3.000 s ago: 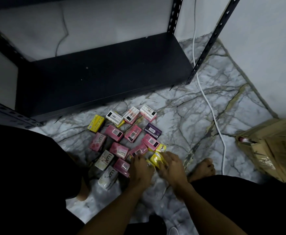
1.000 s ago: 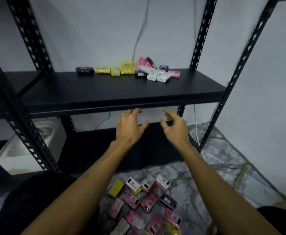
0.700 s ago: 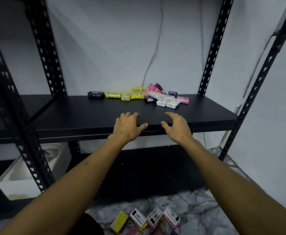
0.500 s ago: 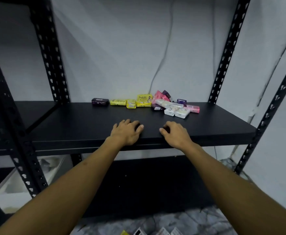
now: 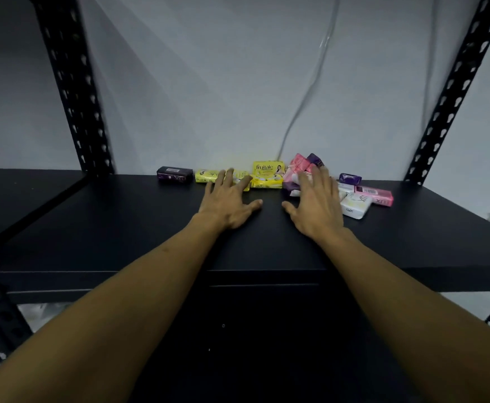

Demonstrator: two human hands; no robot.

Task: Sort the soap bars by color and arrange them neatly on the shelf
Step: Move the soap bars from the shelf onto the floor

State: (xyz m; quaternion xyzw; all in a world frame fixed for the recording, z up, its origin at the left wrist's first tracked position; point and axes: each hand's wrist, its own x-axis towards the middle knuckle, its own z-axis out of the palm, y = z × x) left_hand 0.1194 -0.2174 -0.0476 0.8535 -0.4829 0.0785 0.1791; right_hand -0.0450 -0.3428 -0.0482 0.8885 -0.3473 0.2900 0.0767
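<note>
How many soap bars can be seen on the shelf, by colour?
Yellow soap bars: 4
Purple soap bars: 4
Pink soap bars: 2
White soap bars: 3
Total: at least 13; the right hand hides part of the pile.

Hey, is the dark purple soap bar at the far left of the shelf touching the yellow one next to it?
Apart. The head view shows a thin strip of black shelf between the dark purple bar and the yellow bar.
</note>
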